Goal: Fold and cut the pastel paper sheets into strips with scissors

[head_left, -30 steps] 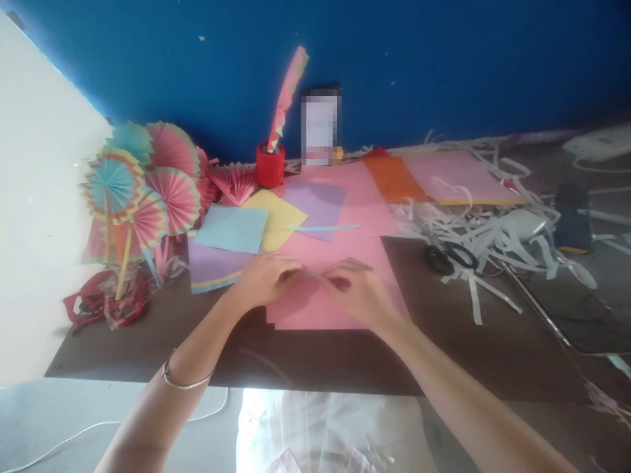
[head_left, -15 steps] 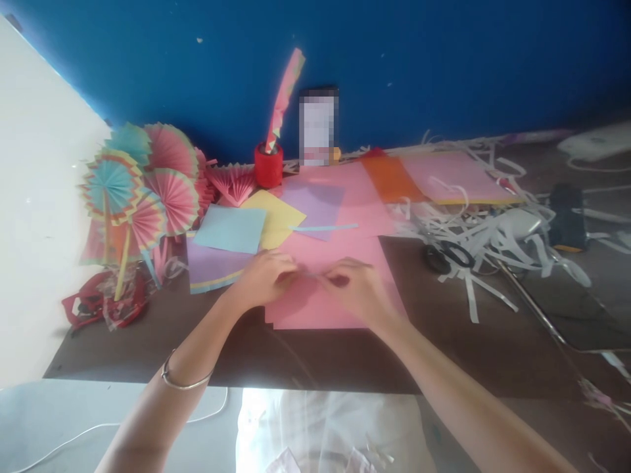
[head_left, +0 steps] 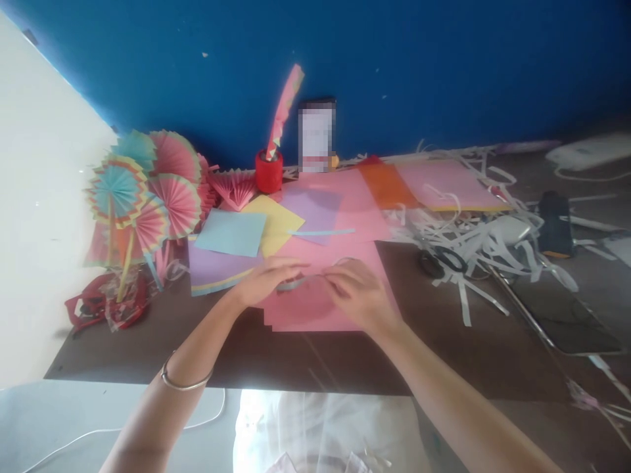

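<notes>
A thin pale strip stretches slantwise above a large pink sheet. At its right end, my right hand pinches it between thumb and fingers. My left hand lies over the strip's left part, its fingers stretched out toward the right and no grip on the strip visible. Just beyond the hands, a light-blue paper strip rests across purple paper and the pink paper. Left of it are a yellow sheet, a light-blue sheet and a purple sheet with striped edge.
Pleated paper fans crowd the left, above a red item. A red pot holds a folded pink strip. To the right are tangled white strips, black-handled scissors, a phone and an orange sheet.
Both hands were pinched close together around the strip. Now the left fingers have straightened and lifted a little, and more of the strip shows beneath them. The view has shifted slightly.
</notes>
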A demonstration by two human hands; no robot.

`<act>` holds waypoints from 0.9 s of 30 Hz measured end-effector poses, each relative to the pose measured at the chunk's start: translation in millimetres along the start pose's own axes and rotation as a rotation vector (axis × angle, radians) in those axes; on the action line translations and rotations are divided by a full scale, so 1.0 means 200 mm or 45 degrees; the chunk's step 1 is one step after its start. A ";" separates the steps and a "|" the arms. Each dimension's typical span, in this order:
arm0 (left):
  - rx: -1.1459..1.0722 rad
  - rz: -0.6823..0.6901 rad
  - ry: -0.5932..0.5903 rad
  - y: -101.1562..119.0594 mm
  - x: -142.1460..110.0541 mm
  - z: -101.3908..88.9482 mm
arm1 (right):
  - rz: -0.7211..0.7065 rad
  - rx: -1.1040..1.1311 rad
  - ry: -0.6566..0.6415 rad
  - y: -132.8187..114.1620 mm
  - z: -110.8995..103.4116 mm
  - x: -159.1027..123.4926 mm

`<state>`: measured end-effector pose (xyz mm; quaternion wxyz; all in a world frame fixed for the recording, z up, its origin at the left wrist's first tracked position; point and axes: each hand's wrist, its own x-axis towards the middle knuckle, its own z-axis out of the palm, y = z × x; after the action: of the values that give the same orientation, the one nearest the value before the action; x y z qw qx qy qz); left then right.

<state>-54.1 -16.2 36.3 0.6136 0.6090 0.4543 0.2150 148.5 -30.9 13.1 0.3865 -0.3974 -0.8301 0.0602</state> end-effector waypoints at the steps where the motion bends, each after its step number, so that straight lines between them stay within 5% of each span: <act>1: -0.164 -0.115 -0.064 0.01 0.00 0.00 | -0.092 -0.036 0.006 0.00 -0.01 0.00; 6: -0.707 -0.391 -0.487 0.01 0.02 0.04 | -0.414 -0.122 0.046 -0.01 -0.06 -0.03; 11: -0.787 -0.356 -0.397 -0.03 0.03 0.07 | -0.423 -0.085 0.116 -0.01 -0.05 -0.04; 15: -0.715 -0.211 -0.326 -0.03 0.02 0.05 | -0.178 0.109 0.035 0.02 -0.05 -0.03; 18: -0.623 -0.158 -0.360 -0.02 0.01 0.04 | 0.019 0.302 -0.119 0.05 -0.07 -0.02; 23: -0.512 -0.121 -0.466 0.00 -0.01 0.04 | 0.090 0.318 -0.522 0.06 -0.08 0.01; 27: -0.446 -0.113 -0.386 0.00 -0.01 0.03 | 0.099 0.221 -0.308 0.07 -0.08 0.01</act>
<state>-49.3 -20.9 34.8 0.7800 0.4980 0.3390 0.1693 166.5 -22.6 19.9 0.3140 -0.3841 -0.8463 0.1942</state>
